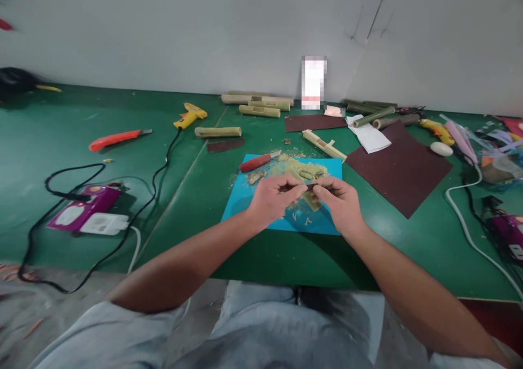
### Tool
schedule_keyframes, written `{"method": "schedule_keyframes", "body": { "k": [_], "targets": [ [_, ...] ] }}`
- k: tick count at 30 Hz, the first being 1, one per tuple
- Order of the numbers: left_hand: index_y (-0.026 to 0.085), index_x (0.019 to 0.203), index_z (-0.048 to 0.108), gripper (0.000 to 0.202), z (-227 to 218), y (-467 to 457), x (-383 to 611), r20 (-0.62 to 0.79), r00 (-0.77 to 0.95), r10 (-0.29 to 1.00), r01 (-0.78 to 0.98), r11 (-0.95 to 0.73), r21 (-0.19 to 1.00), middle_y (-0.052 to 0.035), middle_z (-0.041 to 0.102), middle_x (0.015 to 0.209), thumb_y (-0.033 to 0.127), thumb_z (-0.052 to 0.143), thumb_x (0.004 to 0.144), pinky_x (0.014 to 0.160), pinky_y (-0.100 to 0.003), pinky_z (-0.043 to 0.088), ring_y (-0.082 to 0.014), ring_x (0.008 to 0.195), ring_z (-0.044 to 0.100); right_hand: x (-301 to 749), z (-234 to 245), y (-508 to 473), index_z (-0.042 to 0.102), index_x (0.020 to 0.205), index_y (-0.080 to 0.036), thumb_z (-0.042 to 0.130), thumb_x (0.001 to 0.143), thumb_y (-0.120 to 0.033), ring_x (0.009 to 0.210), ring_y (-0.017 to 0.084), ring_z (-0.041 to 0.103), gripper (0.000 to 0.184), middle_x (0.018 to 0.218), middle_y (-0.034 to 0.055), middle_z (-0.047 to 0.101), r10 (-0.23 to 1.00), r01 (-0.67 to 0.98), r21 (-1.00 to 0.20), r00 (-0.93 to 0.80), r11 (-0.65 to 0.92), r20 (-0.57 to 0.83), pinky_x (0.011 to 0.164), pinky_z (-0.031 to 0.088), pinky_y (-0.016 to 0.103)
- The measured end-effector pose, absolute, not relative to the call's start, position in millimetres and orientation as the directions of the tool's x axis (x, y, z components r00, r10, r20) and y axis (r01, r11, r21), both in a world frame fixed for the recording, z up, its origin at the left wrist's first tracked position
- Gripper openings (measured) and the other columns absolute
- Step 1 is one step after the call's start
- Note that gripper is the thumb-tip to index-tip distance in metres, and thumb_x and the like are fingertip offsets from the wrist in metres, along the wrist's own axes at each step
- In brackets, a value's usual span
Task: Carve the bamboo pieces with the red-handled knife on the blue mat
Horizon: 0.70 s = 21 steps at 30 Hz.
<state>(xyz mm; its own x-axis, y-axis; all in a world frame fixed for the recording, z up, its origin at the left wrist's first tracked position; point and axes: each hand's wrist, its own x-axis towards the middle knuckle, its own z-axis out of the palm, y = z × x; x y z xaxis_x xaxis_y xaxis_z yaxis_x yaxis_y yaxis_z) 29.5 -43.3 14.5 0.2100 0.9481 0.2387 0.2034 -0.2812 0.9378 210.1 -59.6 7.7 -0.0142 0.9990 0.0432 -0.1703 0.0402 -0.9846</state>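
Note:
Over the blue sheet (pixel 237 205), my left hand (pixel 274 195) and my right hand (pixel 339 199) meet with thumbs and fingers pinched. Between them is a small dark brown strip of sandpaper (pixel 310 186), mostly covered by the fingers. Just beneath my fingertips lies a piece of bamboo (pixel 314 202), partly hidden. Pale greenish sawdust (pixel 292 167) and shavings are spread across the sheet. A red-handled knife (pixel 257 162) rests at the sheet's far left, close to a rough bamboo scrap (pixel 256 177).
Bamboo tubes (pixel 265 110) and a notched bamboo piece (pixel 324 144) lie behind. Brown sandpaper (pixel 402 167) is at right. Leftward are a yellow glue gun (pixel 190 116), an orange cutter (pixel 116 139) and a purple power strip (pixel 84 208) with loose cords. A lit phone (pixel 314 83) leans on the wall.

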Motion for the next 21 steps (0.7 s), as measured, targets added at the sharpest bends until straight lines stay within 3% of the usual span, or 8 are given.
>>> {"method": "schedule_keyframes", "body": {
  "k": [11,16,21],
  "targets": [
    [0.019,0.068,0.066,0.024,4.9,-44.0,26.7,0.211,0.188,0.959,0.207,-0.249,0.946,0.0019,0.066,0.059,0.032,0.072,0.088,0.044,-0.020,0.045,-0.0088,0.046,0.058,211.2,6.7,-58.8,0.068,0.076,-0.024,0.076,0.076,-0.045,0.057,0.013,0.058,0.023,0.062,-0.0022,0.065,0.998,-0.119,-0.993,-0.051,0.022,0.028,0.055,0.048,0.028],
    [0.019,0.067,0.064,0.024,7.2,-44.9,27.4,0.265,0.187,0.946,0.216,-0.303,0.928,0.0033,0.063,0.055,0.029,0.072,0.087,0.046,-0.020,0.046,-0.0085,0.047,0.057,208.6,11.3,-61.0,0.070,0.084,-0.023,0.080,0.072,-0.041,0.062,0.013,0.060,0.024,0.070,-0.0021,0.068,0.995,-0.167,-0.986,-0.096,0.006,0.022,0.058,0.048,0.028],
    [0.020,0.068,0.066,0.025,4.7,-45.6,26.0,0.237,0.185,0.954,0.207,-0.274,0.939,0.0024,0.064,0.057,0.033,0.072,0.088,0.041,-0.020,0.043,-0.0085,0.045,0.055,208.2,8.9,-60.0,0.062,0.071,-0.024,0.082,0.069,-0.044,0.055,0.012,0.053,0.028,0.059,-0.0041,0.059,0.995,-0.146,-0.989,-0.098,-0.023,-0.009,0.054,0.044,0.029]
  ]
}}
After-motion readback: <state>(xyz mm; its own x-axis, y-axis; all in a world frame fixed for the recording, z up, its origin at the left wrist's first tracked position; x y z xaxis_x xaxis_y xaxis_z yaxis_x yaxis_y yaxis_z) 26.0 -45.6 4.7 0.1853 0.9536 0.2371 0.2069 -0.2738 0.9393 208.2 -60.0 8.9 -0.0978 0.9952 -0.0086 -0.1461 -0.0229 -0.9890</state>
